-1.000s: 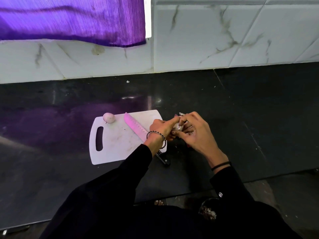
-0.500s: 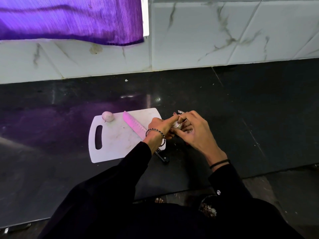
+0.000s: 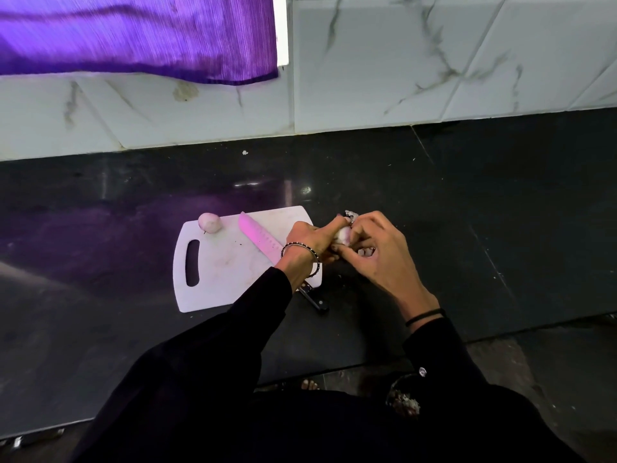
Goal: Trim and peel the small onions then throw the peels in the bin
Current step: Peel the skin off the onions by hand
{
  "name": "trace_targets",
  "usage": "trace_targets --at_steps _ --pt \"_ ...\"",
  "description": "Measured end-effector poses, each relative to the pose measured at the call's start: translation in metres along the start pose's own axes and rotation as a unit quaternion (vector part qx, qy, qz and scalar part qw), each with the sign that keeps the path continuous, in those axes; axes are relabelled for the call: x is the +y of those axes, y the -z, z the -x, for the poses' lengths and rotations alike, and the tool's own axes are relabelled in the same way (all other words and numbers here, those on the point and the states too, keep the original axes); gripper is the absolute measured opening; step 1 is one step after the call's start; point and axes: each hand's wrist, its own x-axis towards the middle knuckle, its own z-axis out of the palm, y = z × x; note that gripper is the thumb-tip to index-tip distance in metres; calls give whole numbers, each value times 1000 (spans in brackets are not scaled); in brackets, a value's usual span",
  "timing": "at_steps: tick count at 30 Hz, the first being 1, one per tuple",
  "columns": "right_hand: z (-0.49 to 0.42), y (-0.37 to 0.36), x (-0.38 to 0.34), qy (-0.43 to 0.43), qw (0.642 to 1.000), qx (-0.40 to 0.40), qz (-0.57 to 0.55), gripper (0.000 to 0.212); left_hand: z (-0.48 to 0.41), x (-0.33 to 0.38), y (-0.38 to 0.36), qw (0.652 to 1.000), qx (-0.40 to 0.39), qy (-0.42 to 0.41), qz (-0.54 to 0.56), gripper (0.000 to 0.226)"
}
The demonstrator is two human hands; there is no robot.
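— Where is the onion that is being worked on?

— The small pale pink onion (image 3: 344, 236) sits between both hands, just past the right edge of the white plastic cutting board (image 3: 220, 279) and above the glossy black stone countertop (image 3: 500, 212).

— How do the hands hold it?

— The left hand (image 3: 307, 242) has its fingers curled round the onion's left side. The right hand (image 3: 377, 259) pinches it from the right with thumb and fingertips. A scrap of dry papery peel (image 3: 351, 214) sticks up at the far side of the grip.

— What lies on the board?

— A second small peeled onion (image 3: 209, 222) rests on its far left corner, near the handle slot. The pink-bladed knife with a black handle (image 3: 257, 237) lies diagonally across the board with its tip pointing far. The handle hangs off the near right edge, and the middle is hidden under the left wrist.

— And behind?

— White marble-veined wall tiles (image 3: 400, 61) run along the far edge of the counter. A purple cloth (image 3: 133, 35) hangs at the far left.
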Motion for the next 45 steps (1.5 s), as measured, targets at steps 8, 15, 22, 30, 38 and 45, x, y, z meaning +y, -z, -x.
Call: trace_targets --at_steps 8,15,22,30,38,45 --pt "-1 3 -3 -21 999 -4 -39 42 2 2 1 1000 -4 -2 5 43" --pt "4 -4 4 3 998 55 -28 14 3 0 5 998 -33 20 40 46" --pt "2 -4 0 -44 997 36 -47 5 1 -7 2 984 -55 91 146 44" --pt "6 -10 11 -180 978 104 -24 10 0 -11 0 973 -80 109 189 45" --pt "8 0 24 -196 977 44 76 21 -1 -16 -3 970 -121 103 187 49" --pt "9 5 22 -240 968 70 24 11 -4 -17 -4 979 -112 84 144 46"
